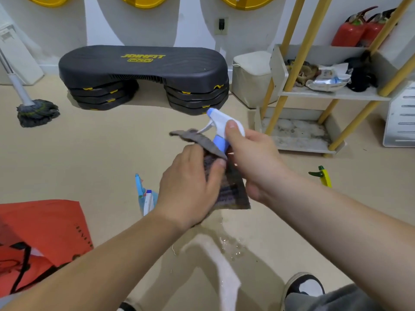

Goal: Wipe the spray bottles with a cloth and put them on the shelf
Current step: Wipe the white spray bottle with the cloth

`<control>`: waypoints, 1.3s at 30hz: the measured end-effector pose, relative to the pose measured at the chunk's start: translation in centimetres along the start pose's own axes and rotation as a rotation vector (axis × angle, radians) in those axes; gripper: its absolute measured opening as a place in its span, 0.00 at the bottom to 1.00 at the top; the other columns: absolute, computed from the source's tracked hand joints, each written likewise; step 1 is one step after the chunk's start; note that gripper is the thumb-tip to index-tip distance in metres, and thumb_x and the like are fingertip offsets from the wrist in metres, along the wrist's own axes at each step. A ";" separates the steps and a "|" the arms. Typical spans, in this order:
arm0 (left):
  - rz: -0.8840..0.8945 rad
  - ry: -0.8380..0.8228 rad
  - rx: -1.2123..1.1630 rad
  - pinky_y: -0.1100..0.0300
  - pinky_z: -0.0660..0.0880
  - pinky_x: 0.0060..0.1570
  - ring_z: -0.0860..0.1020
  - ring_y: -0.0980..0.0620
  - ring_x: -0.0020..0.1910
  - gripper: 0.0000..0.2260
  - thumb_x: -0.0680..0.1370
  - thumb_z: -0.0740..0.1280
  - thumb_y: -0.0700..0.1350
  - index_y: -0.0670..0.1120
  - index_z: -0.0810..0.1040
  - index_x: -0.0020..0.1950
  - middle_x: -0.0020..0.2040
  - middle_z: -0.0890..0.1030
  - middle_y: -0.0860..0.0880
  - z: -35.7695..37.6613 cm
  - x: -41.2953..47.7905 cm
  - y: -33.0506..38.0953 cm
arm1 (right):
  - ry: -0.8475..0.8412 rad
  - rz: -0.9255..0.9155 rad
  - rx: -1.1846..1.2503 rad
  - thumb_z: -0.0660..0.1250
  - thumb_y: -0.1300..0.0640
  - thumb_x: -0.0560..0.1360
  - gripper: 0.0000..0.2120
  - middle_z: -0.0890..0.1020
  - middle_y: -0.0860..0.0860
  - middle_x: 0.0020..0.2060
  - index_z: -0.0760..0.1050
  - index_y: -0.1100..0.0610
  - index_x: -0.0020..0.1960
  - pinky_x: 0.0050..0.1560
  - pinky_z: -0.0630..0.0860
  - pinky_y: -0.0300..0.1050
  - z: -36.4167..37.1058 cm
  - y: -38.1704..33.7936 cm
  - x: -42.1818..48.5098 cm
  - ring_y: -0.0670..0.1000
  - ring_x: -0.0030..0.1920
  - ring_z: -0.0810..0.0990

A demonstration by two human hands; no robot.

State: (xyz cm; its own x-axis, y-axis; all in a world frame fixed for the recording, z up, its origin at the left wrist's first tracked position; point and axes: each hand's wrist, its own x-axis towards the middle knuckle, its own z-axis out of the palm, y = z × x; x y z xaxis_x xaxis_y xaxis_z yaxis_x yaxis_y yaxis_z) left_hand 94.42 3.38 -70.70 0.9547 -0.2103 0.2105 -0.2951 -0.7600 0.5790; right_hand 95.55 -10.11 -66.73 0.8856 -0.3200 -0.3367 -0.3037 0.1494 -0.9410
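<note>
A spray bottle with a white and blue trigger head [219, 122] is held up in mid-air at the centre of view. My right hand [251, 158] grips it at the neck, thumb on the white head. My left hand [190, 187] holds a grey-brown cloth [226, 187] wrapped round the bottle's body, which the cloth hides. A second bottle with a blue and white nozzle [143, 196] lies on the floor behind my left wrist. A green and yellow spray bottle [323, 175] lies on the floor to the right. The yellow-legged shelf [332, 95] stands at the right.
A black step platform [143, 72] sits against the far wall, a mop [37, 111] to its left. An orange bag [42, 234] lies at lower left. Water is spilled on the floor [229, 243] below my hands. Red fire extinguishers [359, 30] and packets crowd the shelf.
</note>
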 end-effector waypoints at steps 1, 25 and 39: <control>0.048 -0.003 0.054 0.45 0.75 0.50 0.77 0.45 0.53 0.17 0.82 0.58 0.60 0.49 0.72 0.58 0.54 0.77 0.50 -0.1 0.0 0.1 | -0.013 -0.009 -0.013 0.64 0.45 0.83 0.18 0.85 0.55 0.40 0.82 0.58 0.48 0.44 0.84 0.52 0.2 0.1 -0.2 0.54 0.39 0.83; 0.009 -0.059 -0.115 0.51 0.73 0.51 0.77 0.49 0.54 0.15 0.83 0.56 0.60 0.53 0.74 0.61 0.54 0.78 0.54 0.6 1.0 -1.4 | 0.039 0.098 0.068 0.61 0.45 0.85 0.17 0.85 0.55 0.43 0.80 0.58 0.54 0.36 0.85 0.45 -0.9 -0.4 0.5 0.53 0.37 0.83; -0.807 -0.451 -0.882 0.53 0.79 0.58 0.86 0.48 0.51 0.16 0.82 0.67 0.59 0.48 0.86 0.55 0.52 0.89 0.49 -0.2 2.8 -4.4 | -0.023 0.039 0.020 0.59 0.45 0.86 0.17 0.84 0.53 0.44 0.81 0.55 0.58 0.45 0.86 0.47 -1.2 -0.7 0.7 0.53 0.43 0.85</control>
State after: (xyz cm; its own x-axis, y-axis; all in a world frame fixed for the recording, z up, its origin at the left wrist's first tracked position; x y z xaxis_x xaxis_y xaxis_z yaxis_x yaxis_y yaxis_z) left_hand 98.42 6.28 -72.53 0.7516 -0.2024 -0.6278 0.6119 -0.1412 0.7782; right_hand 95.93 -11.55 -66.38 0.8811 -0.2915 -0.3724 -0.3317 0.1803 -0.9260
